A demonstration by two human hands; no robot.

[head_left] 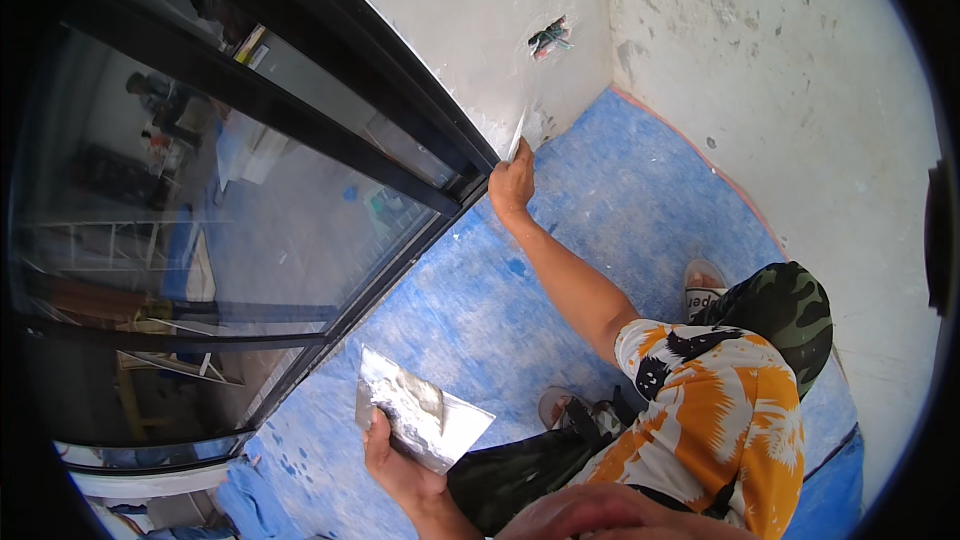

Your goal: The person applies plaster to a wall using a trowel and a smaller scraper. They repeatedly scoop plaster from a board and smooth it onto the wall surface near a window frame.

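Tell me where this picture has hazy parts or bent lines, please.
Head view: the dark glass door shows dim, hazy shapes; its black frame bows with the fisheye; the right hand at the white wall is evenly lit and sharp.

Counted two hands: the right hand point(512, 183) at 12 o'clock of the frame, the left hand point(385, 450) at 7 o'clock. Tools numbered two, one putty knife point(517, 143) at the right hand and one flat metal plaster board point(425, 422) in the left. Also noted two sandals, one point(703, 285) at 3 o'clock and one point(557, 406) at 5 o'clock, one wall hole point(550, 38) at 12 o'clock, and one blue floor sheet point(480, 310).
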